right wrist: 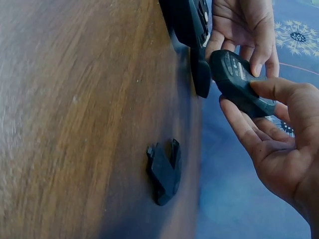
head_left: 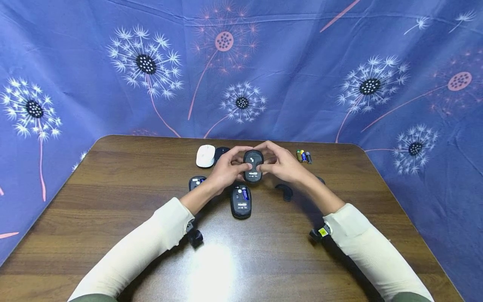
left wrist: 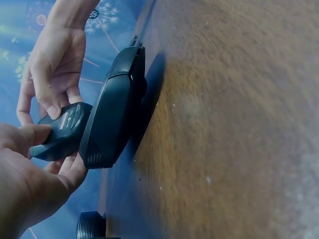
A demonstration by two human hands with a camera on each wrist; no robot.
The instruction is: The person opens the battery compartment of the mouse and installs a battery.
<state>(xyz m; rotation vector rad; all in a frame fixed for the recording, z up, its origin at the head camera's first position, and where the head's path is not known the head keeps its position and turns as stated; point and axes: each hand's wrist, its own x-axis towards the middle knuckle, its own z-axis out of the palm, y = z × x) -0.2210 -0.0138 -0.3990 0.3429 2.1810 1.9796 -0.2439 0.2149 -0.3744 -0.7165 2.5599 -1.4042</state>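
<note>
A black computer mouse (head_left: 253, 166) is held underside up above the table, its label turned toward me. My left hand (head_left: 230, 168) grips its left side, thumb on the underside. From the right, my right hand (head_left: 281, 162) grips it the same way, with the thumb pressed on the underside. Both wrist views show fingers curled behind the mouse. Just below the hands lies another black mouse (head_left: 240, 206), its battery compartment uncovered with a blue battery (head_left: 245, 193) inside. A curved black cover (head_left: 286, 192) lies under my right forearm, also seen as a black piece (right wrist: 164, 172) in the right wrist view.
A white mouse (head_left: 205, 156) and a dark mouse (head_left: 220, 152) stand at the back, left of the hands. Another overturned mouse (head_left: 195, 182) is partly hidden by my left forearm. Several small batteries (head_left: 303, 156) lie at the back right. A patterned blue cloth (head_left: 294, 92) hangs behind the table.
</note>
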